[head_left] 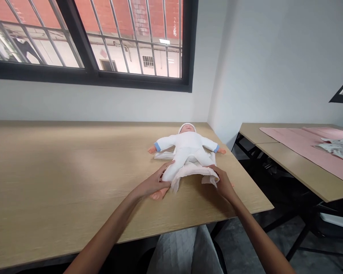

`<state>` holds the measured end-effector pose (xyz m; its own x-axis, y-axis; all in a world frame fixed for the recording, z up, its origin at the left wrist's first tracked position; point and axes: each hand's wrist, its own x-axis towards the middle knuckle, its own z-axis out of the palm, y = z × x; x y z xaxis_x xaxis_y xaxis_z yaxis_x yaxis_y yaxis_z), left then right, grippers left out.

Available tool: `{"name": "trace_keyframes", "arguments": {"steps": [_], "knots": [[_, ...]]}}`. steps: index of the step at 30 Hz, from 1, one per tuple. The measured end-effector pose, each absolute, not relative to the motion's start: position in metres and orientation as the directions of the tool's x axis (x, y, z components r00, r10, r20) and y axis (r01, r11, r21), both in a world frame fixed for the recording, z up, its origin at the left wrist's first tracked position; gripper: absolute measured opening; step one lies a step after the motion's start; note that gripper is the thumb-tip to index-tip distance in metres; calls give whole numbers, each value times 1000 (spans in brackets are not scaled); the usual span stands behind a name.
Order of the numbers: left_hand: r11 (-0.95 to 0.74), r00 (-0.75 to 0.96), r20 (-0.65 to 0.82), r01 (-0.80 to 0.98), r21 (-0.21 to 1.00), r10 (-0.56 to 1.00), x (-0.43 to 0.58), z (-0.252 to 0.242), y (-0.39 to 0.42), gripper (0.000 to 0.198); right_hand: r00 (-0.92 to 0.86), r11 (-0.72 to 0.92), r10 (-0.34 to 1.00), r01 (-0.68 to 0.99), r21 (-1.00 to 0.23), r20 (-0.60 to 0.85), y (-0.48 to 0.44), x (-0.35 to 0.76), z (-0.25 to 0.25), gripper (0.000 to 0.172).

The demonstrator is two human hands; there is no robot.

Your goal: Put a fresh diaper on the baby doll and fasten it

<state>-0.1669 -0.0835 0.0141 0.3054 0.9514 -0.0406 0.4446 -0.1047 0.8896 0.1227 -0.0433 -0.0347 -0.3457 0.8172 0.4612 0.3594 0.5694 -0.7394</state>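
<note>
A baby doll lies on its back on the wooden table, in a white suit with blue cuffs and a white cap. Between its spread legs is an opened white diaper, its front edge bowed up toward me. My left hand is wrapped round the doll's lower leg on the left, just above the bare foot. With my right hand I grip the diaper's right front corner, beside the other leg, which is mostly hidden. Part of the diaper's back spreads out under the doll's hips.
The wooden table ends close beyond the doll on the right. Across a gap stands another table with a pink mat and a crumpled patterned cloth. A barred window is in the wall behind.
</note>
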Motion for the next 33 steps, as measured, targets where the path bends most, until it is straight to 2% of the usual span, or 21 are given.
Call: {"name": "trace_keyframes", "arguments": {"steps": [5,9,11,13,17,20,22,25,28,31,33], "knots": [[-213,289,43,589,779,956,-165,6,-79,90,-338,553,819,250,-795,463,-40,122,-25,24],[-248,323,11,702,668,946,-156,8,-73,99,-375,523,818,170,-835,435,-45,117,-16,16],[-265,298,42,764,589,954,-148,4,-69,94,-384,494,830,169,-853,405,-49,114,-12,14],[-294,263,135,794,532,955,-141,-5,-65,80,-374,469,848,199,-861,375,-52,111,-11,14],[-389,220,361,766,511,906,-134,-18,-55,53,-359,458,856,189,-869,373,-54,110,-10,14],[-470,215,461,685,556,861,-134,-10,-43,39,-337,466,861,225,-856,380,-45,111,-7,21],[-485,199,469,602,634,861,-134,3,-33,33,-338,463,868,284,-840,364,-32,111,-3,26],[-402,158,373,471,786,914,-133,24,-16,29,-259,480,873,305,-823,413,0,102,6,29],[-297,70,293,378,877,954,-136,37,2,26,-147,466,885,261,-845,443,40,86,14,29],[-215,-42,230,225,950,972,-139,36,23,23,-151,397,915,178,-901,373,73,71,12,32],[-162,-45,170,140,977,984,-142,30,36,27,-114,300,952,145,-943,285,86,65,3,32]]}}
